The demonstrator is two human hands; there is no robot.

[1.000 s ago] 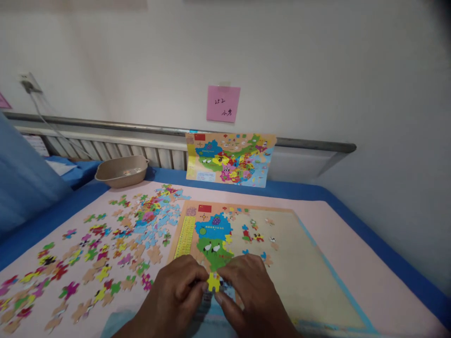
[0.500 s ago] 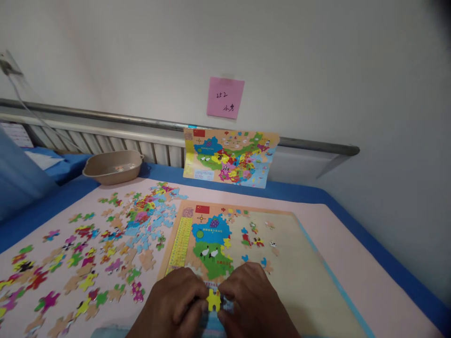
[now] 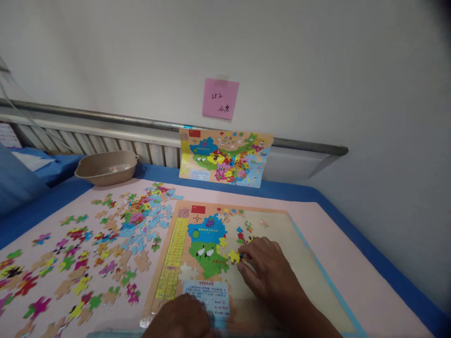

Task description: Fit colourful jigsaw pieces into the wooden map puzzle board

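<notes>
My right hand (image 3: 266,267) reaches over the puzzle board (image 3: 299,272), thumb and fingers pinching a yellow puzzle piece (image 3: 233,256). That piece is at the right side of the joined blue and green map section (image 3: 207,253), close to another small yellow piece (image 3: 222,242). My left hand (image 3: 179,317) rests low at the board's front edge, beside the printed text block (image 3: 211,298). Its knuckles face up and its fingers are hidden beneath. A few loose pieces lie on the board, some partly covered by my right hand.
Many loose puzzle pieces (image 3: 81,263) spread over the pink table top (image 3: 116,314) at left. A brown basin (image 3: 107,173) stands at the back left. A printed map sheet (image 3: 225,157) leans against the metal rail (image 3: 310,145), below a pink note (image 3: 220,98) on the wall.
Both hands were together at the board's front around the yellow piece. My right hand has carried it up and away to the map's right side, while my left hand has dropped lower. The view shifted slightly.
</notes>
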